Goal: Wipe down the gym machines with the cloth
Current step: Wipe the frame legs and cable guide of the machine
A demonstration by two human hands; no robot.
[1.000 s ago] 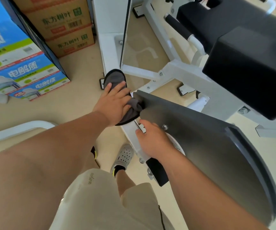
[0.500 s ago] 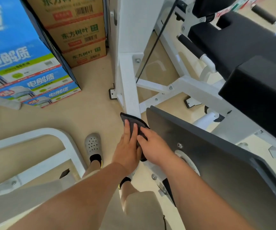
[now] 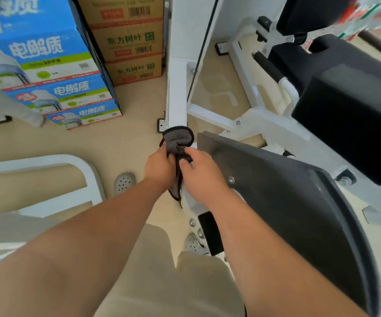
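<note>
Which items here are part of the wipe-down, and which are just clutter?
In the job: grey cloth, held by left hand and right hand; white machine frame; dark footplate.
Lying about: blue cartons; brown cartons.

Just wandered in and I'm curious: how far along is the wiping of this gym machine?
Nothing looks finished; no surface shows as already wiped. In hand: the left hand and right hand grip the dark grey cloth against the white metal frame post. Left: the large grey angled plate and black padded seat, both untouched now.
</note>
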